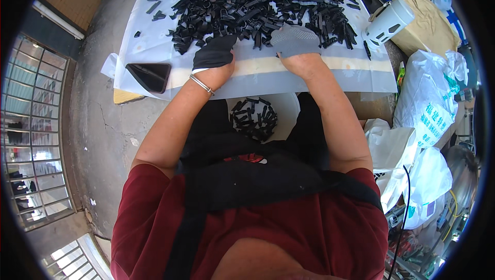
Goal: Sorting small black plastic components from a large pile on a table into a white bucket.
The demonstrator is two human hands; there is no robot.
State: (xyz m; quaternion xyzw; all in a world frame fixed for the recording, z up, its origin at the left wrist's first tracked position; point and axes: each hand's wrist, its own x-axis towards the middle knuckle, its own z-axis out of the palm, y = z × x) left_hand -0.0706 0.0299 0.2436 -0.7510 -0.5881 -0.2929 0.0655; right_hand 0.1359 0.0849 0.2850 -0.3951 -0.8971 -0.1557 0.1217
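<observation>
A wide heap of small black plastic strips (247,9) covers the far part of the table. At its near edge, my left hand (215,57), in a black glove, is curled closed with its fingertips hidden. To its right, my right hand (298,48) wears a grey dotted glove and is also closed, touching the edge of the heap. Whatever either hand may hold does not show. Between my knees, below the table edge, a white bucket (290,115) contains more black strips (253,119).
A dark phone (149,77) lies on the table sheet (252,81) at the left. A white cylinder with slots (389,22) and a black pen (367,50) are at the right edge. White sacks (425,99) and a black cable (407,202) crowd the right side.
</observation>
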